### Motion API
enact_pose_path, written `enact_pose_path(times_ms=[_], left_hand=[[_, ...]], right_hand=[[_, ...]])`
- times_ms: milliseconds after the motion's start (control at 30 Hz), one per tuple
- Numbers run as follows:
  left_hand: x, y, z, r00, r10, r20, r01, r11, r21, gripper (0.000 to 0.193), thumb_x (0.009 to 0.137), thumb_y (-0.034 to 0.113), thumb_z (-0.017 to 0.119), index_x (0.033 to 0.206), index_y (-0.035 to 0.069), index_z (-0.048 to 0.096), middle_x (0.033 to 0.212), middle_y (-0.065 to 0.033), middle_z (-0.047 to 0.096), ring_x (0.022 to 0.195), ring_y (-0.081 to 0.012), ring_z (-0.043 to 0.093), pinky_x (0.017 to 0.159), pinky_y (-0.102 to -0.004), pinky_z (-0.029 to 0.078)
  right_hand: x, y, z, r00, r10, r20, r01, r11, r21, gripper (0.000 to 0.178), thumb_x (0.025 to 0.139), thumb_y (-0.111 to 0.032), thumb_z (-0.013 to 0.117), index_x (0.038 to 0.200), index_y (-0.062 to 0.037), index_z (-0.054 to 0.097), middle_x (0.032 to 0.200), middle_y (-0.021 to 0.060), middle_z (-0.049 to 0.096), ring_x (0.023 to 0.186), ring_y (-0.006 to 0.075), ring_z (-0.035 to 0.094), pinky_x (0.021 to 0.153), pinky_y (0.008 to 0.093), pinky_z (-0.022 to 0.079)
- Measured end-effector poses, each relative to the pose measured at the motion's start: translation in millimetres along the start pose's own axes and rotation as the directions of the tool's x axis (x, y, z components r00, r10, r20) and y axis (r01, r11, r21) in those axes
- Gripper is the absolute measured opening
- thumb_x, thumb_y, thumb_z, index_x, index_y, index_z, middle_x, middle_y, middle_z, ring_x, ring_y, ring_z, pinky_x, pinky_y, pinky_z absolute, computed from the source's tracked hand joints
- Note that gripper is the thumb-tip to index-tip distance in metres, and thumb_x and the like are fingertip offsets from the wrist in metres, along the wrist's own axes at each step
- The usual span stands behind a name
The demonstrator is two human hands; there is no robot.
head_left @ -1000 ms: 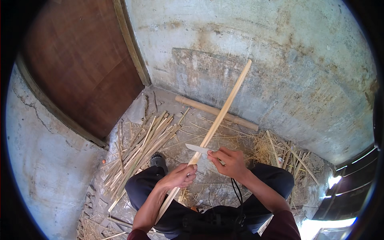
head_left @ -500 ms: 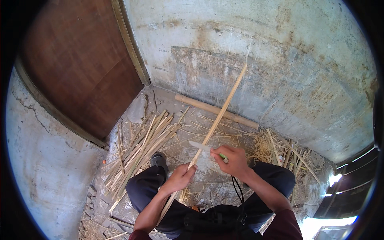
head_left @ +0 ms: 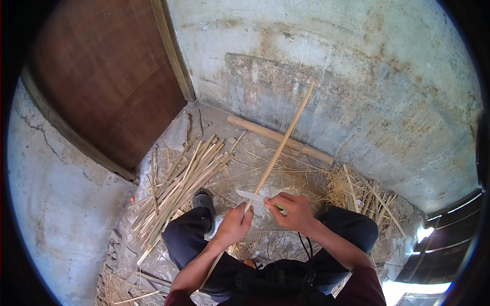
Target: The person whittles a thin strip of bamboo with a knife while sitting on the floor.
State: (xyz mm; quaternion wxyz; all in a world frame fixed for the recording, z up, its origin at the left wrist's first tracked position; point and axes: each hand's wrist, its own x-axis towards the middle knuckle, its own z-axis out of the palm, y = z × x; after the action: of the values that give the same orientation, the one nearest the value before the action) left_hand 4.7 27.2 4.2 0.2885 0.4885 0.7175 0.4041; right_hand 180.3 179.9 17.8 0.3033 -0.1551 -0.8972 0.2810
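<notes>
A long, pale bamboo strip slants up from my lap toward the wall. Its lower part passes through my left hand, which is closed around it, and the end runs back under my left forearm. My right hand grips a knife by its green handle, most of which the fingers cover. The blade points left and lies across the strip, just beyond my left fingers.
A heap of cut strips lies on the floor at left, near my shoe. A thick bamboo pole rests along the wall. Shavings and more sticks lie at right. A brown door stands at far left.
The knife has come down the strip toward me, closer to my left hand. My left hand still holds the strip, and the view has shifted slightly.
</notes>
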Motion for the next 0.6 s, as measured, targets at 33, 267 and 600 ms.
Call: enact_pose_path(times_ms=[33, 267, 600], left_hand=[[0, -1, -1, 1.000, 0.000, -0.003, 0.000, 1.000, -0.001, 0.024, 0.110, 0.016, 0.056, 0.105, -0.006, 0.062, 0.082, -0.0315, 0.065, 0.085, -0.0552, 0.066, 0.075, -0.0565, 0.050], [-1, -5, 4, 0.999, -0.031, -0.015, 0.032, 0.996, 0.089, 0.026, 0.109, 0.019, 0.057, 0.106, -0.007, 0.062, 0.081, -0.0324, 0.066, 0.085, -0.0555, 0.067, 0.076, -0.0584, 0.051], [-7, -8, 6, 0.999, -0.051, 0.005, 0.050, 0.990, 0.134, 0.028, 0.108, 0.020, 0.057, 0.106, -0.007, 0.063, 0.080, -0.0333, 0.066, 0.085, -0.0562, 0.068, 0.076, -0.0610, 0.051]], right_hand=[[0, -1, 1, 1.000, -0.003, 0.002, 0.003, 1.000, 0.000, 0.009, 0.092, -0.011, 0.085, 0.100, -0.0092, 0.082, 0.080, 0.0081, 0.075, 0.063, 0.0243, 0.072, 0.053, 0.0347, 0.051], [5, 8, -4, 1.000, 0.026, 0.015, -0.027, 0.998, 0.057, 0.007, 0.093, -0.010, 0.083, 0.099, -0.0071, 0.081, 0.083, 0.0092, 0.076, 0.067, 0.0259, 0.074, 0.057, 0.0347, 0.053], [14, 32, -15, 0.994, 0.099, -0.052, -0.091, 0.985, 0.146, 0.008, 0.097, -0.013, 0.078, 0.103, -0.0069, 0.079, 0.098, 0.0110, 0.080, 0.081, 0.0305, 0.079, 0.066, 0.0379, 0.060]])
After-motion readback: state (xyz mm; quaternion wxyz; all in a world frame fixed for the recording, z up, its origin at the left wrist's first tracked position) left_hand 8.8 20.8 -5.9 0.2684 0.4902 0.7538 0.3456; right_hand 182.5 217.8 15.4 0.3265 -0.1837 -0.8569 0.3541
